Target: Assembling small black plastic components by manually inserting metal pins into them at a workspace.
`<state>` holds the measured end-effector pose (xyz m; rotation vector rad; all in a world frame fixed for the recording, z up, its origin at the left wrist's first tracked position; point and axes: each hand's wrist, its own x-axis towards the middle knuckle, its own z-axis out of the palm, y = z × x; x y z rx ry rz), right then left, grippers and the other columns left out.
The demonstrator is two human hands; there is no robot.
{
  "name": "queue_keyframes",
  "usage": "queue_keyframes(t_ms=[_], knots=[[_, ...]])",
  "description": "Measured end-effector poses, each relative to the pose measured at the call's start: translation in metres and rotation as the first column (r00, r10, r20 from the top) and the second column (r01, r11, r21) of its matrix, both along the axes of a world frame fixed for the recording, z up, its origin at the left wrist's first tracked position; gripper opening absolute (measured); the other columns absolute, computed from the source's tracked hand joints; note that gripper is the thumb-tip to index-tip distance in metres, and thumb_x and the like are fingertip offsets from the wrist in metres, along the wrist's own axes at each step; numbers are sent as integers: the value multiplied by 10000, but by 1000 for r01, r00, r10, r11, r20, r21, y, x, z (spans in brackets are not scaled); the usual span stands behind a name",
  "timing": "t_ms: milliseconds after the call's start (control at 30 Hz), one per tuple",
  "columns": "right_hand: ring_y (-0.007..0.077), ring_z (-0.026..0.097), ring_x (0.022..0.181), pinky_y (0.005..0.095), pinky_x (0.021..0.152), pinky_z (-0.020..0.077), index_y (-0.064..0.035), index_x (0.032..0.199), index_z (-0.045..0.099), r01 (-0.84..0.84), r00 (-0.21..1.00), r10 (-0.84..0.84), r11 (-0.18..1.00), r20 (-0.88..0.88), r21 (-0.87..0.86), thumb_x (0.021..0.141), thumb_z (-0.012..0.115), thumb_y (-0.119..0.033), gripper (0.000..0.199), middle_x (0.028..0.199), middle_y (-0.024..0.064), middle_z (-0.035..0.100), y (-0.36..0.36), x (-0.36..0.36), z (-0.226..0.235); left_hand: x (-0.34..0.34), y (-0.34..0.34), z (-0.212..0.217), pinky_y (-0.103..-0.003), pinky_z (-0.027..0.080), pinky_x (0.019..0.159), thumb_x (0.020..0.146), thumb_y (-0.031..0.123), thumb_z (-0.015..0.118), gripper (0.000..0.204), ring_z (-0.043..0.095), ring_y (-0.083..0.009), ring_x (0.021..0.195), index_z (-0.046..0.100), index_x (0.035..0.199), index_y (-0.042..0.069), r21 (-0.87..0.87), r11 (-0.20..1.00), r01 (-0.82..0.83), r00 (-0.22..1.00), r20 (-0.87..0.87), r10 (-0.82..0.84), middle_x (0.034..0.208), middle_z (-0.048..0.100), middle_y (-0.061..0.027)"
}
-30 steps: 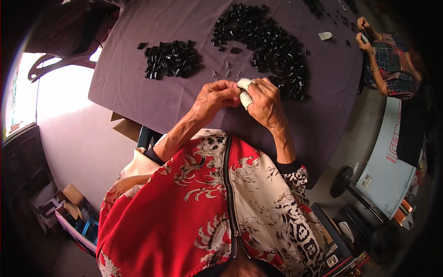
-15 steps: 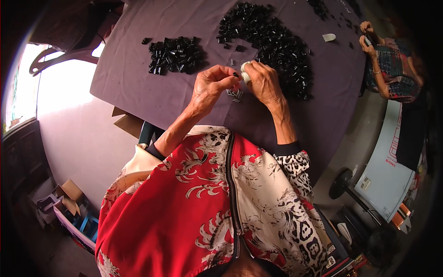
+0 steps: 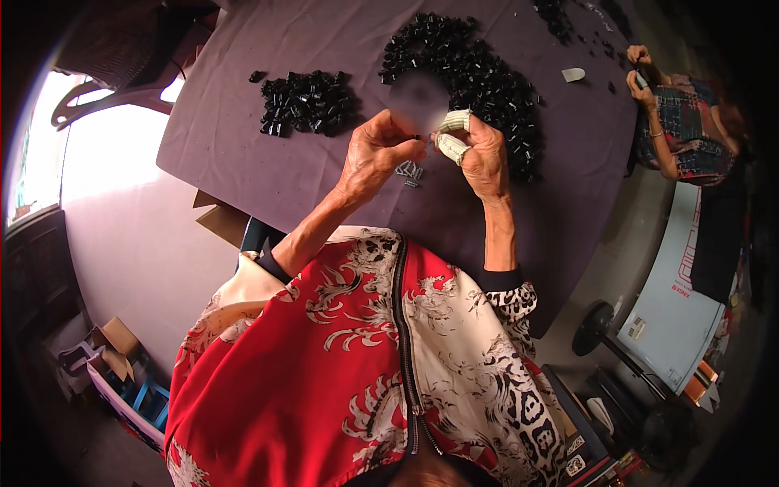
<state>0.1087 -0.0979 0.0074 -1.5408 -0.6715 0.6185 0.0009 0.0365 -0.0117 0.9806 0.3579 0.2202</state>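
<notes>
Centrally, above the purple-covered table, both hands are raised and brought close together. A small black piece is pinched at the tips of the left hand, whose fingers are curled in tightly around it; the piece sits at about 3 o'clock from that hand, in the narrow gap toward the other. The right hand is held just beside it, with pale wrappings worn on two fingertips — these tips are pointed toward the piece from 3 o'clock. Whether the piece is touched by the wrapped tips cannot be told, as a blurred patch lies directly above the spot. The right fingers are bent and nearly closed; nothing is clearly seen gripped in them.

Just below the hands, at 6 o'clock, a few small grey metal parts are laid on the cloth. A large heap of black pieces is spread at 12 to 2 o'clock of the hands, and a smaller heap lies well apart at 10 o'clock. At the far right edge of the table, another person's hands are seen — kept close together near a patterned sleeve.
</notes>
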Motion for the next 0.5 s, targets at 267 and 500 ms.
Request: queue_keyframes(t_ms=[267,500], knots=[[139,638,731,262,682,504,-24,986,610,6,970,21,994,244,-112,738,598,38,256,805,61,654,0,-5,12,2,0,3,-239,478,696,756,-6,642,149,596,-105,744,553,875,-7,309,945,108,987,-148,-64,803,626,-54],[178,640,659,309,605,502,-17,997,575,-15,917,100,976,385,-217,713,614,27,290,715,87,633,3,-7,18,0,-3,2,-228,475,684,746,-3,646,173,589,-82,755,574,904,-15,483,870,96,989,-142,-30,797,623,-35]])
